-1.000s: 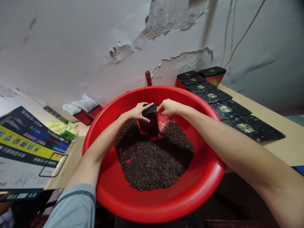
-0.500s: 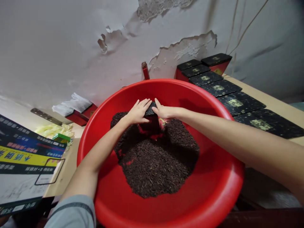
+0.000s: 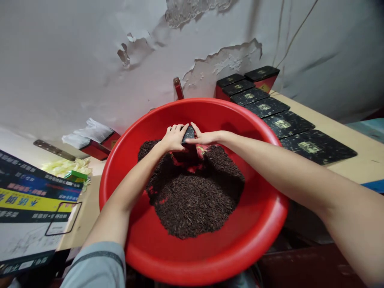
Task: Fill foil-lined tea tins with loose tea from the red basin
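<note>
Inside a large red plastic basin [image 3: 207, 256] lies a heap of dark, twisted dried leaves [image 3: 195, 204] that looks like loose tea. A small red tin with a black speckled lid [image 3: 188, 135] stands in the far part of the heap. My left hand [image 3: 174, 138] grips the lid's left side, fingers curled over its far edge. From the right, my right hand [image 3: 204, 138] holds the other side, its thumb along the near part of the lid. Below the hands, the tin's lower front is in shadow and partly hidden.
Several black-lidded red tins [image 3: 282, 124] stand in rows at the right on a pale board. Two red tins with plastic bags [image 3: 96, 130] are at the left. A printed carton [image 3: 33, 212] lies near left, and a peeling wall [image 3: 222, 60] rises behind the basin.
The view has shifted slightly, so the basin and the tins at the right appear further left. Both hands stay on the tin, and my left fingers are more curled over its lid.
</note>
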The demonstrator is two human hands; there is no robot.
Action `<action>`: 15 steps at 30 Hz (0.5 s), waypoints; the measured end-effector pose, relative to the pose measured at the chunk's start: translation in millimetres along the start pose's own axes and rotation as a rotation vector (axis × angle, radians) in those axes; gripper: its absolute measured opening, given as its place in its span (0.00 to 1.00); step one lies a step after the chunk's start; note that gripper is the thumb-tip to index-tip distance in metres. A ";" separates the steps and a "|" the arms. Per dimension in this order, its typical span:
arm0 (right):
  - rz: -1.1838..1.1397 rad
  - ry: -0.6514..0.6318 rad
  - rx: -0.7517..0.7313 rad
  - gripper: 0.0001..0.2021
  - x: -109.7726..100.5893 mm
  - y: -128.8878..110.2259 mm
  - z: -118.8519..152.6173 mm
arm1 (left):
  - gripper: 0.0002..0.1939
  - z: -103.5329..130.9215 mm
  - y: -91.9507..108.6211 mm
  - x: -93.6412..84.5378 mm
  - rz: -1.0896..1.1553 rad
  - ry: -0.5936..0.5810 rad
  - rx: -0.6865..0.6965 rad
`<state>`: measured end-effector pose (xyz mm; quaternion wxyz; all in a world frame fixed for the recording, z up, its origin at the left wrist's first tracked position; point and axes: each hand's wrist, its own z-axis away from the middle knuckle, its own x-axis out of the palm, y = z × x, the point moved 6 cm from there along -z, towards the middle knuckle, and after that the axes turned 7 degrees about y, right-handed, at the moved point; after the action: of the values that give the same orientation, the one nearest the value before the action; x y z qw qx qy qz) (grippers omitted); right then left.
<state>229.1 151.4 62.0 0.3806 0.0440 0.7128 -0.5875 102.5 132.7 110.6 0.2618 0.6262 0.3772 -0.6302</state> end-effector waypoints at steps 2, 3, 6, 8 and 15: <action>0.063 -0.077 -0.009 0.74 3.2 -1.2 7.5 | 0.61 7.0 0.5 -2.6 0.006 0.020 -0.036; 0.101 -0.086 -0.025 0.76 4.5 -3.5 10.6 | 0.60 12.4 1.4 -4.9 0.012 0.034 -0.051; 0.209 -0.022 -0.104 0.77 8.8 -17.9 15.9 | 0.60 35.2 5.3 -15.3 0.042 0.084 -0.071; 0.275 0.049 -0.201 0.77 12.5 -35.2 18.3 | 0.60 55.4 5.8 -29.1 0.066 0.167 -0.085; 0.221 0.600 -0.988 0.52 -5.9 -134.9 67.5 | 0.61 159.9 23.4 -147.5 -0.045 0.563 0.038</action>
<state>197.6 53.7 172.7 0.1967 0.0998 0.9698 -0.1042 38.2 -30.3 241.7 0.1208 0.7728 0.4368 -0.4442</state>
